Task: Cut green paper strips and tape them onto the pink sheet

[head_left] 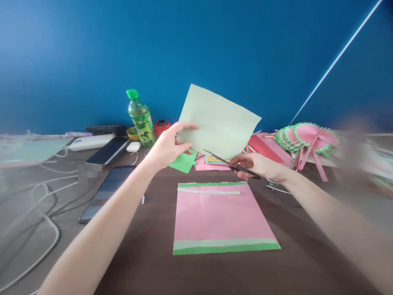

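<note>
My left hand pinches the left edge of a pale green sheet of paper, which is held up and tilted above the table. In my right hand is a pair of black scissors, its blades pointing left along the lower edge of the sheet. My right fingers are close to the sheet's lower right edge; I cannot tell if they touch it. Below, a pink sheet with green bands at its top and bottom lies flat on the table. A narrow pale strip lies across its upper part.
A green-capped bottle stands back left, near a tablet, a phone and white cables. A pink and green pleated paper fan sits at the back right. Green paper lies behind the pink sheet, before the blue wall.
</note>
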Demonstrator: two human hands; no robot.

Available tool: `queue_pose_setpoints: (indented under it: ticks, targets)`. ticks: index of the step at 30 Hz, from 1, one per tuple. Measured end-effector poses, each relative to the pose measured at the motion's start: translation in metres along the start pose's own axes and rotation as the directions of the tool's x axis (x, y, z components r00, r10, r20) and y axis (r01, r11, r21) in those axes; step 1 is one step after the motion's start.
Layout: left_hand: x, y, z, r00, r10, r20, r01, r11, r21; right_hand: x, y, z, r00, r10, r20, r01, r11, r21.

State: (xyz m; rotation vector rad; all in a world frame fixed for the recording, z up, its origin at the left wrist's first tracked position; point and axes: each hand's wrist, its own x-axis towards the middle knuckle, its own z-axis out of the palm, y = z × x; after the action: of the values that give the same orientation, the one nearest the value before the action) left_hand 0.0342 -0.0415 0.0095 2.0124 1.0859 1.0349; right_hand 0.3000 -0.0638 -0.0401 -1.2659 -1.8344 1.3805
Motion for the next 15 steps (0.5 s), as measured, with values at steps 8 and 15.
queue_pose_setpoints:
  ticks: [8, 15]
  targets:
    - [-0.0009, 0.0003, 0.0050, 0.999, 0.012, 0.038, -0.012, 1.000, 0.002, -0.0011, -0.0054, 0.0034, 0.999, 0.032, 0.019, -0.030, 0.996, -0.080]
    - [-0.0022, -0.0002, 0.0068, 0.998, 0.000, 0.059, -0.001, 1.000, 0.017, 0.0001, -0.0009, 0.0028, 0.999, 0.037, 0.034, -0.035, 0.997, -0.070]
